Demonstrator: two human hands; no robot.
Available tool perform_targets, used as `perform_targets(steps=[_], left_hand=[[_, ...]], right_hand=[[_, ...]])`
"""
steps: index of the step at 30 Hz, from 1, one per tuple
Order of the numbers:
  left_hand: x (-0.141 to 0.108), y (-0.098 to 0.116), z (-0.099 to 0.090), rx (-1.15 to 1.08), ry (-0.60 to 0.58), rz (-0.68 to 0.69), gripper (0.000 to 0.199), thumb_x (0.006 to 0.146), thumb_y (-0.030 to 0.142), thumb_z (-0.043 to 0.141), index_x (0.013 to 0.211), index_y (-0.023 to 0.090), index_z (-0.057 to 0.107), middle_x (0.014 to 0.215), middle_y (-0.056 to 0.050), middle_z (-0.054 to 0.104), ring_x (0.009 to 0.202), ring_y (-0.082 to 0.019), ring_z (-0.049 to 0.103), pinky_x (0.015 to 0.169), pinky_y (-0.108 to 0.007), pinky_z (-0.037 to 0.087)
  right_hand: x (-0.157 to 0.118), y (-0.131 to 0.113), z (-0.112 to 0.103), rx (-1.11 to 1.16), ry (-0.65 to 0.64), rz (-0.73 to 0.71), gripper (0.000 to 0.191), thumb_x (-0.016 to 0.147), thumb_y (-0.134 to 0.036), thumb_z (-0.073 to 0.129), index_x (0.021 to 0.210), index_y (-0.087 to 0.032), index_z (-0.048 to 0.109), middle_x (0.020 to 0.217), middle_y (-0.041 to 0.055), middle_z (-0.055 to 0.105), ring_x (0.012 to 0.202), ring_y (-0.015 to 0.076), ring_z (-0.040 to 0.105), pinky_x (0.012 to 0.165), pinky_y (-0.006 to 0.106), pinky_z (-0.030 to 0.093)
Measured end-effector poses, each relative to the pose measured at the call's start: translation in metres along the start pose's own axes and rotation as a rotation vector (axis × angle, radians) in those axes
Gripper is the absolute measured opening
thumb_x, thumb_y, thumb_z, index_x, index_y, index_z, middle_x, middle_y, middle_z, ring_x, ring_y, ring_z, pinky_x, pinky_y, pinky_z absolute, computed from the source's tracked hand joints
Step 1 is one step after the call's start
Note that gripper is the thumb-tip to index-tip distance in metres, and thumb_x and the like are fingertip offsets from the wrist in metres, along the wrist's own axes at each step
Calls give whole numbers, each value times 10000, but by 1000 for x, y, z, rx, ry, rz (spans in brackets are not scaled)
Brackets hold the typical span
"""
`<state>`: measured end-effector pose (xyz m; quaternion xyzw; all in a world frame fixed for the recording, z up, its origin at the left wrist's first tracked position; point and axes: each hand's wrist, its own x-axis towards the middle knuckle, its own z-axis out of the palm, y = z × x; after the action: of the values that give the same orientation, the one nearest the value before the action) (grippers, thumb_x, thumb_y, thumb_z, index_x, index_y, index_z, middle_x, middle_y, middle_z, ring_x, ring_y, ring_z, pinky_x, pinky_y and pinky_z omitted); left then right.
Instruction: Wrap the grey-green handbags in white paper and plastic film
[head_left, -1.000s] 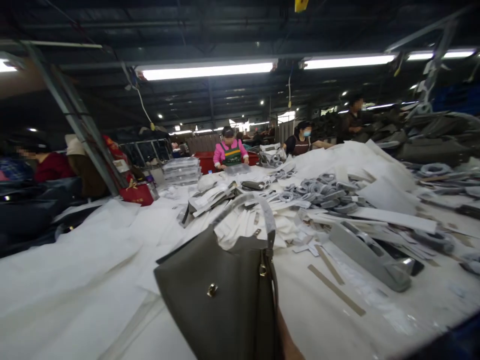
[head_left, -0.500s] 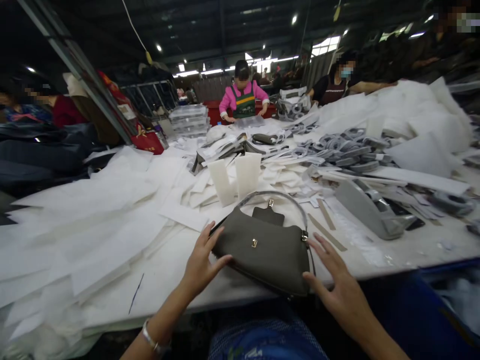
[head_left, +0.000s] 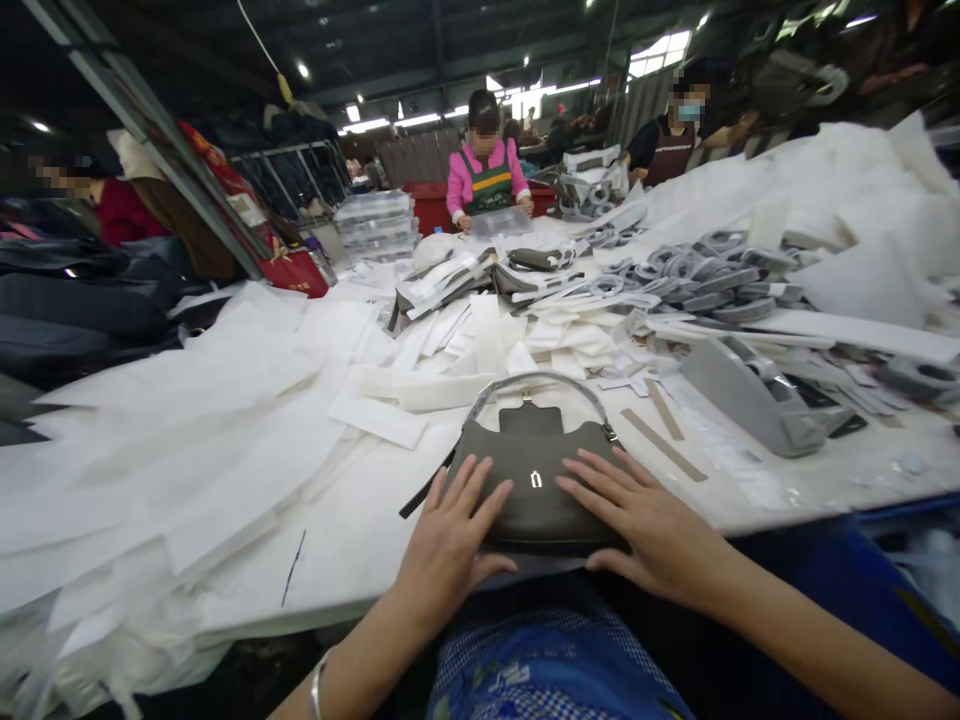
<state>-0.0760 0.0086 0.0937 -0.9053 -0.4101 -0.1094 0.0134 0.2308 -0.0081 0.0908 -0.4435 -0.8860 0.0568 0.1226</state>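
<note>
A dark olive-grey handbag (head_left: 534,450) lies at the front edge of the white table, its wrapped handle (head_left: 544,378) arching away from me. A small gold clasp (head_left: 535,480) shows on the middle of its front panel, and a closure tab (head_left: 530,420) with gold hardware sits behind the top edge. My left hand (head_left: 454,525) rests spread on the bag's left side. On its right side lies my right hand (head_left: 637,510), fingers stretched out flat. A dark strap end (head_left: 424,490) sticks out to the left of the bag.
White foam sheets (head_left: 225,430) cover the table's left side. Grey wrapped straps (head_left: 675,275) and small white pads are heaped behind the bag. A wrapped grey bag (head_left: 757,395) and brown strips (head_left: 664,443) lie at right. A co-worker in pink (head_left: 487,170) stands across the table.
Both hands have moved inward from the bag's sides onto its front panel. The bag has turned from tilted to nearly square with me. A white pad behind it has fallen flat.
</note>
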Motion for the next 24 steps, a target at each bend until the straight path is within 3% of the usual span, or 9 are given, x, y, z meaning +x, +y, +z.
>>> perform_targets(steps=[3, 5, 7, 10, 14, 18, 21, 24], left_hand=[[25, -2, 14, 3, -83, 133, 927, 730, 515, 820, 1505, 282, 369, 1569, -134, 391, 1461, -350, 336, 1168, -618, 309], [30, -6, 30, 5, -82, 183, 768, 851, 417, 734, 1511, 321, 354, 1546, -96, 439, 1433, -306, 397, 1169, -574, 328], [25, -8, 49, 23, -49, 206, 609, 949, 267, 598, 1505, 354, 364, 1522, -56, 477, 1403, -269, 446, 1157, -517, 366], [9, -7, 67, 5, -29, 179, 588, 973, 176, 496, 1513, 362, 355, 1559, -32, 426, 1433, -266, 403, 1163, -478, 365], [0, -1, 63, -136, -112, 162, 652, 942, 421, 584, 1533, 362, 314, 1637, -66, 263, 1501, -324, 245, 1197, -538, 279], [9, 3, 54, -140, -133, 221, 643, 953, 568, 510, 1534, 396, 294, 1631, -118, 257, 1488, -361, 264, 1173, -594, 261], [15, 4, 59, -90, -63, 228, 590, 979, 592, 424, 1522, 376, 339, 1622, -135, 267, 1485, -366, 268, 1173, -571, 260], [15, 4, 69, -61, 24, 197, 551, 985, 610, 381, 1463, 348, 459, 1579, -104, 358, 1469, -333, 306, 1186, -524, 261]], right_hand=[[17, 1, 13, -28, -36, -39, 898, 768, -275, 756, 1553, -286, 319, 1573, 87, 403, 1448, 344, 359, 1190, 606, 265], [17, 7, 31, -53, -41, -30, 888, 748, -157, 719, 1541, -299, 344, 1549, 71, 444, 1419, 323, 413, 1161, 558, 346], [10, 11, 50, -82, -17, -24, 891, 735, -28, 613, 1537, -316, 351, 1551, 39, 444, 1421, 291, 416, 1155, 516, 373], [-3, 9, 70, -89, 37, -15, 898, 728, 30, 489, 1549, -295, 326, 1588, 16, 380, 1469, 267, 336, 1197, 519, 314], [-14, 3, 78, -66, 38, -18, 798, 823, -88, 519, 1564, -278, 291, 1618, 19, 310, 1489, 280, 289, 1209, 531, 294], [-14, 13, 79, -73, 86, -79, 716, 902, -422, 611, 1549, -285, 336, 1560, 49, 415, 1407, 333, 432, 1137, 573, 400], [11, 22, 71, 23, 68, -83, 463, 894, -482, 620, 1315, -292, 645, 1316, 55, 668, 1167, 317, 656, 993, 496, 552], [71, 6, 55, 203, -16, -125, 267, 954, -378, 524, 1065, -310, 757, 1081, 30, 768, 959, 257, 735, 844, 387, 615]])
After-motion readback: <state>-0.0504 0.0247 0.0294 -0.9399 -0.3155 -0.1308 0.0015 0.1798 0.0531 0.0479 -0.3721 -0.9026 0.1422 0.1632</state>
